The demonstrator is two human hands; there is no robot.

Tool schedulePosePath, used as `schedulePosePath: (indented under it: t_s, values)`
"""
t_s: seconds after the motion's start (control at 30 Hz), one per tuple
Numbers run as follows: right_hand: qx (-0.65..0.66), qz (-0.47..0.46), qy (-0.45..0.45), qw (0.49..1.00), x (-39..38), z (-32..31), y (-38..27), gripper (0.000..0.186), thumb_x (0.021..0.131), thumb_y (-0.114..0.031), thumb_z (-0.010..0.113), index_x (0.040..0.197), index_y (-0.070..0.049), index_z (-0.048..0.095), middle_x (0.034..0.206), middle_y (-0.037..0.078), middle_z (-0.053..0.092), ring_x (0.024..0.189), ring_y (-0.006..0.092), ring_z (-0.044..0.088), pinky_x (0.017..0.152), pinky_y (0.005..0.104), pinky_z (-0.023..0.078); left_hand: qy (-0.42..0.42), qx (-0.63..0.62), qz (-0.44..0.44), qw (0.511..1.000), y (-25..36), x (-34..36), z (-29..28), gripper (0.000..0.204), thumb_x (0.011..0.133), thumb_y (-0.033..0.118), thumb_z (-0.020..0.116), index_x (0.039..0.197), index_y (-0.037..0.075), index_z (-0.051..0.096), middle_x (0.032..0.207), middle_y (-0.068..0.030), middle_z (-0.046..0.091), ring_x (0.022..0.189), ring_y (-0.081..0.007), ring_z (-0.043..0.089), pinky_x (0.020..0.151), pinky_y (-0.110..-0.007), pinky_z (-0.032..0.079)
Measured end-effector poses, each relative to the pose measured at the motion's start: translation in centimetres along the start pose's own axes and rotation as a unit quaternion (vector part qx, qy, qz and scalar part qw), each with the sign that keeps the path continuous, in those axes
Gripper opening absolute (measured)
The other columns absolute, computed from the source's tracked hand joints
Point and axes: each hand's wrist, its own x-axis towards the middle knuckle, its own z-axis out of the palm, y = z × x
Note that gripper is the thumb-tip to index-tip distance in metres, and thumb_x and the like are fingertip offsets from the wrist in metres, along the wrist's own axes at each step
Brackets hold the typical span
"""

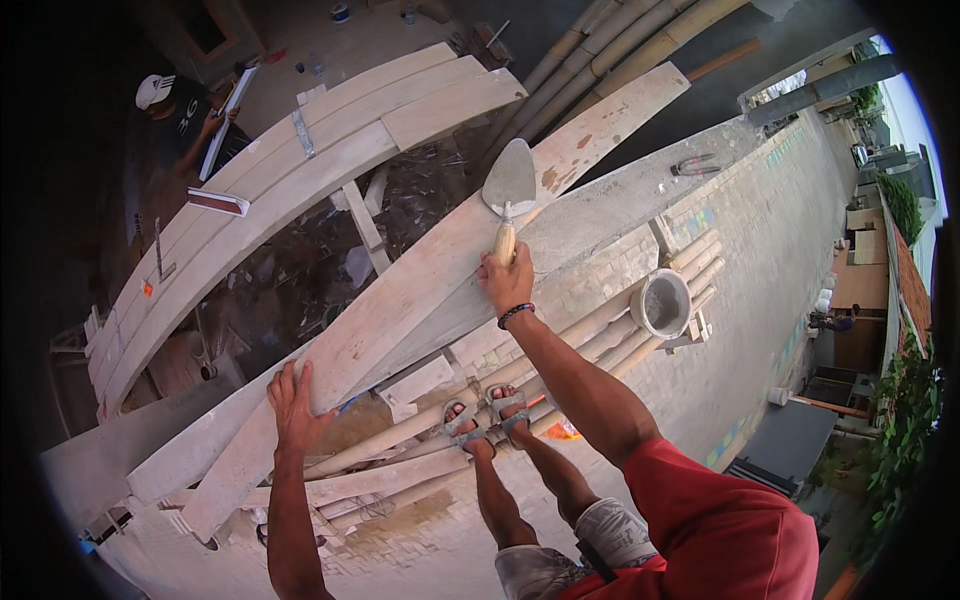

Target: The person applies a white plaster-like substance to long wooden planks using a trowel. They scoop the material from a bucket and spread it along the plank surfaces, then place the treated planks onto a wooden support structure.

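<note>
My right hand (508,275) grips the wooden handle of a pointed trowel (509,180), its grey blade lying over a long pale plank (420,290) speckled with brown. My left hand (292,405) rests on the plank at lower left, fingers spread along its edge. Beside the plank runs a grey concrete-like ledge (645,195) with a pair of pliers (692,166) on it. A white bucket with grey mix (662,302) sits on bamboo poles (620,355) to the right of my right hand.
My sandalled feet stand on lower poles and boards. A co-worker (190,130) holds a white strip at upper left, beside curved boards (260,230) above a dark, debris-strewn space. Bamboo poles (575,65) lean at top. A paved street (760,280) lies below right.
</note>
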Motion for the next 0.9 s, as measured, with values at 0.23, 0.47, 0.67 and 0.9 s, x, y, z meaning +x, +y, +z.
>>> schedulePosePath:
  t_s: [0.23,0.47,0.67,0.9]
  values:
    - [0.024,-0.021,0.022,0.999,-0.5,0.6,0.7,0.029,0.080,-0.011,0.066,0.103,0.000,0.052,0.080,0.006,0.056,0.061,0.0124,0.054,0.052,0.0283,0.049,0.040,-0.043,0.002,0.998,0.5,-2.2,0.7,0.094,0.051,0.015,0.084,0.135,0.011,0.043,0.145,-0.0212,0.024,0.128,-0.0426,0.024,0.106,-0.054,0.025]
    - [0.095,-0.051,-0.013,0.994,-0.5,0.1,1.0,0.034,0.080,-0.014,0.067,0.108,0.000,0.055,0.087,0.007,0.057,0.081,0.0144,0.054,0.071,0.0315,0.045,0.096,-0.058,0.019,0.993,3.0,-3.2,0.0,0.084,0.051,0.007,0.081,0.127,0.009,0.045,0.146,-0.0230,0.026,0.131,-0.0448,0.024,0.107,-0.056,0.026]
    - [0.218,0.012,-0.007,0.976,-0.8,-2.3,-2.2,0.026,0.084,-0.010,0.063,0.106,-0.004,0.051,0.088,0.004,0.055,0.074,0.0124,0.055,0.064,0.0296,0.051,0.105,-0.061,0.039,0.992,4.4,-3.0,-1.7,0.074,0.051,0.008,0.080,0.118,0.008,0.049,0.146,-0.0238,0.027,0.131,-0.0453,0.025,0.106,-0.058,0.026]
    - [0.148,-0.046,0.034,0.987,-0.5,-8.6,-2.7,0.034,0.081,-0.011,0.066,0.110,0.000,0.051,0.086,0.004,0.053,0.070,0.0124,0.053,0.059,0.0277,0.048,0.081,-0.056,0.118,0.988,6.3,-0.4,-3.7,0.069,0.052,0.012,0.080,0.116,0.009,0.054,0.143,-0.0254,0.028,0.127,-0.0460,0.027,0.102,-0.059,0.027]
